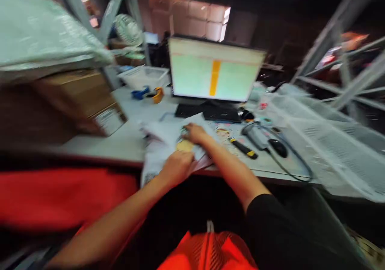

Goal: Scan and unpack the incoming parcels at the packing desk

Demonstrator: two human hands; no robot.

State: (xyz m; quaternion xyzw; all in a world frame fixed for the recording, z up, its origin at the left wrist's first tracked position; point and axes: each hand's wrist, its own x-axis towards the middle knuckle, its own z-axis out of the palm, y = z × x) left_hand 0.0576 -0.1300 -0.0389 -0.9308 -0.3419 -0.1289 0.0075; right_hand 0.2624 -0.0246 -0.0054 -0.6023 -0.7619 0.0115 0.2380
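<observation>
A white plastic mailing bag (158, 154) lies at the desk's front edge, its lower corner hanging over and bearing a printed code. My left hand (180, 164) is closed on the bag's near edge. My right hand (194, 133) is just beyond it over the bag, fingers curled and pressed down on something small and blurred. Between both hands shows a flat pale-yellow piece (184, 145); whether it is inside the bag or on top I cannot tell.
Right of my hands lie a black-and-yellow utility knife (243, 148), a barcode scanner (255, 136) with its cable and a mouse (278, 148). Behind stand a keyboard (207, 111) and monitor (215, 71). White baskets (325, 142) flank the right; a cardboard box (87, 101) the left.
</observation>
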